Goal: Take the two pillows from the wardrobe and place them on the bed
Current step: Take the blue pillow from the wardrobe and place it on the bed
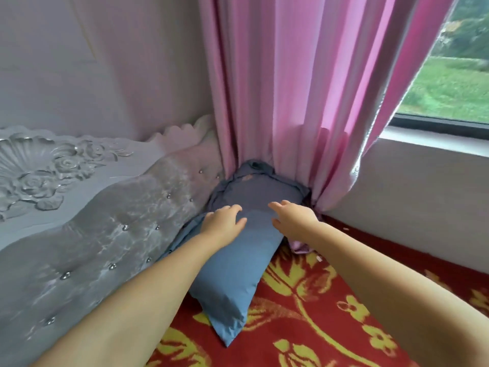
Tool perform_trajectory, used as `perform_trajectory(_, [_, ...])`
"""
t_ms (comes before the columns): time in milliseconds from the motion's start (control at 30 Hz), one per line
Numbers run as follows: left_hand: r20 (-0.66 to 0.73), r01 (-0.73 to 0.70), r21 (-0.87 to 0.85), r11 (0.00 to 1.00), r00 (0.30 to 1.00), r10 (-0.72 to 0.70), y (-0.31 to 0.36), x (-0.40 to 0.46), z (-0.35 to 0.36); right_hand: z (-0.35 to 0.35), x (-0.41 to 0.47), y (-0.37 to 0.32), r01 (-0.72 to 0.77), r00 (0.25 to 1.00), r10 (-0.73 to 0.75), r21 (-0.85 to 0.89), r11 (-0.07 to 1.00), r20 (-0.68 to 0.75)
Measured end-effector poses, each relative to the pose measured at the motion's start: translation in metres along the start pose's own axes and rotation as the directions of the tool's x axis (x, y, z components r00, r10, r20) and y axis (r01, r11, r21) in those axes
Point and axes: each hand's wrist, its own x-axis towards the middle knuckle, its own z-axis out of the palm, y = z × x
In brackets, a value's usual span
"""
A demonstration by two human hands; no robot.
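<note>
Head view: we see a blue pillow [232,263], plump and creased, at the bed's [330,313] headboard corner.
Left hand [222,221]: fingers spread, resting on pillow, gripping nothing.
Right hand [293,217]: spread open just above it.

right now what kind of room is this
Most likely a bedroom: a blue pillow lies on a red floral bedspread against a tufted, carved headboard, with pink curtains beside the window.

The blue pillow [232,274] is looking like soft, matt cloth with small wrinkles. The pink curtain [277,102] is hanging as thin cloth in folds. The headboard [87,223] is looking padded and a bit shiny, with shiny little round studs. The red and yellow blanket [330,313] is looking fuzzy.
</note>
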Motion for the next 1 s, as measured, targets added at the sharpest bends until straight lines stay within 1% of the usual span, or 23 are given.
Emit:
perform_trajectory(100, [0.04,-0.069,0.034,0.997,0.997,0.068,0.056,0.007,0.016,0.001,-0.04,0.049,-0.092,0.996,0.092,0.017,0.996,0.004])
perform_trajectory(167, [0.067,-0.107,0.042,0.993,0.992,0.104,0.098,-0.002,0.035,0.005,-0.075,0.079,-0.123,0.992,0.123,0.019,0.992,0.022])
perform_trajectory(267, [0.129,-0.092,0.043,0.995,0.988,0.086,0.158,-0.031,0.076,0.01,-0.129,0.121,-0.103,0.993,0.102,0.007,0.995,0.061])
perform_trajectory(367, [0.159,-0.053,0.033,0.998,0.986,0.047,0.213,-0.061,0.109,0.008,-0.178,0.164,-0.08,0.996,0.079,0.003,0.997,0.039])
perform_trajectory(433, [0.153,-0.038,0.003,0.999,0.988,0.037,0.241,-0.078,0.12,0.006,-0.204,0.19,-0.066,0.996,0.068,-0.035,0.997,0.06])
perform_trajectory(500, [0.119,-0.046,-0.009,0.999,0.992,0.047,0.258,-0.09,0.121,0.002,-0.22,0.208,-0.056,0.993,0.063,-0.07,0.996,0.099])
perform_trajectory(600, [0.025,-0.031,0.003,1.0,0.999,0.031,0.263,-0.093,0.104,-0.008,-0.22,0.214,-0.024,0.991,0.037,-0.098,0.995,0.127])
perform_trajectory(700, [-0.02,0.051,-0.053,0.997,0.998,-0.052,0.249,-0.102,0.087,-0.015,-0.206,0.192,0.043,0.992,-0.029,-0.116,0.992,0.12])
perform_trajectory(833, [-0.043,0.177,-0.092,0.98,0.982,-0.182,0.208,-0.125,0.072,-0.014,-0.194,0.139,0.157,0.982,-0.143,-0.122,0.98,0.122])
perform_trajectory(933, [-0.049,0.238,-0.105,0.966,0.969,-0.244,0.169,-0.156,0.064,-0.004,-0.191,0.091,0.204,0.972,-0.182,-0.148,0.968,0.148])
perform_trajectory(1000, [-0.042,0.263,-0.081,0.961,0.963,-0.267,0.137,-0.183,0.06,0.006,-0.194,0.055,0.229,0.965,-0.201,-0.171,0.958,0.169])
